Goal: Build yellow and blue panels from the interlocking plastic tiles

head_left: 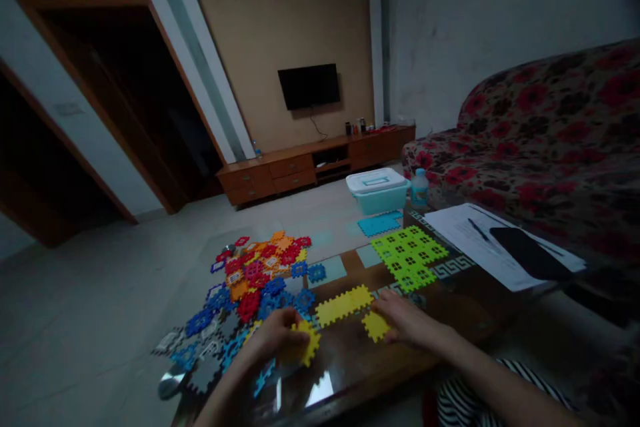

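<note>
My left hand [280, 333] is closed on a yellow notched plastic tile [311, 341] close to the table's near edge. To its right, my right hand [397, 313] has its fingers on a smaller yellow square tile [375, 325]. Just beyond both hands lies a strip of joined yellow tiles [345, 305], flat on the glass. The right-hand tile sits close below the strip's right end; whether they touch I cannot tell. Farther right is a panel of joined green tiles [410, 253] with window-like openings.
A heap of red, orange, blue and grey tiles [255, 273] covers the table's left side. Behind the green panel lie a blue panel [380, 223], a lidded turquoise box [379, 193] and a bottle [420, 188]. Papers [455, 223], a pen [479, 230] and a black phone [527, 252] are on the right.
</note>
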The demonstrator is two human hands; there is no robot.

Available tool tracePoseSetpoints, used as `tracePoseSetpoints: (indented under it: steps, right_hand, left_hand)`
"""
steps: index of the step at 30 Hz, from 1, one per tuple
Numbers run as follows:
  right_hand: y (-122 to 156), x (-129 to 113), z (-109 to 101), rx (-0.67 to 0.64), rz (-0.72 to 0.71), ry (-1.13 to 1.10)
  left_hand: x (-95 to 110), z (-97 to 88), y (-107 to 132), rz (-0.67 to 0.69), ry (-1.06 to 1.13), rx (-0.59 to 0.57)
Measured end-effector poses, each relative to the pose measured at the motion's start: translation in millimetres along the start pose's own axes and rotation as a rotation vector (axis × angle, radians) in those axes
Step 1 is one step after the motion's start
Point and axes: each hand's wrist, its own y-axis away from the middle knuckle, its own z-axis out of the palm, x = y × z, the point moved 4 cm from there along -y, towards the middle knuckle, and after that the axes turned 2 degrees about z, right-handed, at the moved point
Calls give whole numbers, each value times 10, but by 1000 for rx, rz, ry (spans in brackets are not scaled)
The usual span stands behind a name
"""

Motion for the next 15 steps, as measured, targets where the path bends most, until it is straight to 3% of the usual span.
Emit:
tracePoseSetpoints:
  steps: [3,8,11,15]
  right_hand:
    - [5,26,-16,-21,-9,14]
    - [29,21,-51,-52,-38,34]
    - [25,8,-48,-59,-65,2]
    - [13,-11,3,-92,-135,-28]
  left_hand:
    - [107,218,-61,2,-198,83]
    - [204,243,-47,11,-321,240]
    - [380,332,2,152,-454,369]
    - [585,633,-14,419,-387,337]
